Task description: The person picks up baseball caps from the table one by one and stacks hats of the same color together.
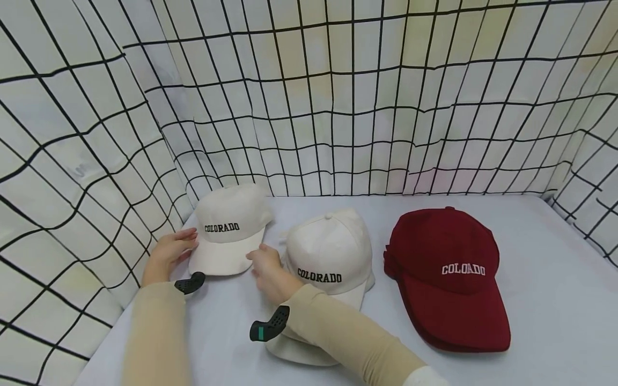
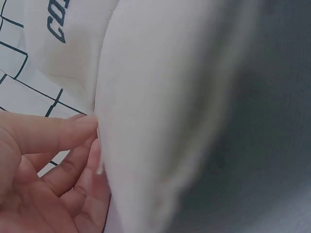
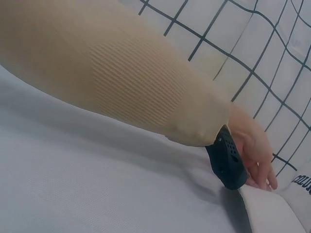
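Observation:
A white baseball cap lettered COLORADO sits at the left of the white surface, brim toward me. My left hand pinches the cap's left edge where brim and crown meet; the thumb and fingers show against it in the left wrist view, close to the white brim. At the brim's right edge, my right hand holds the rim between thumb and fingers. The right wrist view catches the left hand beside the white brim, but not the right hand.
A stack of white caps stands in the middle, partly behind my right forearm. Dark red caps, also stacked, lie to the right. Black grid netting before white cloth borders the surface at the back and sides.

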Demonstrator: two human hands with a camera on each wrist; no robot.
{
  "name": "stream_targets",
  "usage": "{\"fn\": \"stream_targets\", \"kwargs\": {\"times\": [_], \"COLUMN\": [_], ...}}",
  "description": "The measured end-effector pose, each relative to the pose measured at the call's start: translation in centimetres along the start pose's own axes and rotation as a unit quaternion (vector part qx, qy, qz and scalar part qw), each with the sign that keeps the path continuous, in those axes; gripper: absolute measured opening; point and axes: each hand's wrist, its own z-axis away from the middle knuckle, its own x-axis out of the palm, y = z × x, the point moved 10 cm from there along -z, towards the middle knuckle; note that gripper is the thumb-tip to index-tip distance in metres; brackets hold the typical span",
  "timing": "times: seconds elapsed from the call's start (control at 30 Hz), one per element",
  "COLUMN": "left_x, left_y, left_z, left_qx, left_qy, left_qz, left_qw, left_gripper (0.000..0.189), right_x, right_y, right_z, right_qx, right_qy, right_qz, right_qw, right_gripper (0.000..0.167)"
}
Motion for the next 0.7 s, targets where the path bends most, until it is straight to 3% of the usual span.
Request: {"fn": "stream_targets", "kwargs": {"times": [0.27, 0.47, 0.6, 0.7], "left_x": [-0.5, -0.8, -1.0, -1.2], "left_y": [-0.4, -0.1, 0.1, 0.3], "left_z": [0.4, 1.2, 1.6, 1.9], "left_qx": [-0.007, 0.001, -0.003, 0.005], "left_qy": [-0.020, -0.035, -0.041, -0.046], "left_qz": [0.046, 0.083, 0.109, 0.129], "left_qw": [0.9987, 0.9960, 0.9932, 0.9906], "left_gripper": [0.070, 0.076, 0.077, 0.078], "right_x": [0.5, 0.9, 1.1, 1.0], "right_y": [0.5, 0.2, -0.4, -1.0], "right_z": [0.1, 0.8, 0.9, 1.3], "right_qx": [0.016, 0.021, -0.011, -0.045], "right_qy": [-0.019, -0.063, -0.066, -0.046], "right_qz": [-0.020, -0.035, -0.041, -0.027], "right_qw": [0.9995, 0.9972, 0.9969, 0.9976], "right_gripper": [0.061, 0.064, 0.062, 0.059]}}
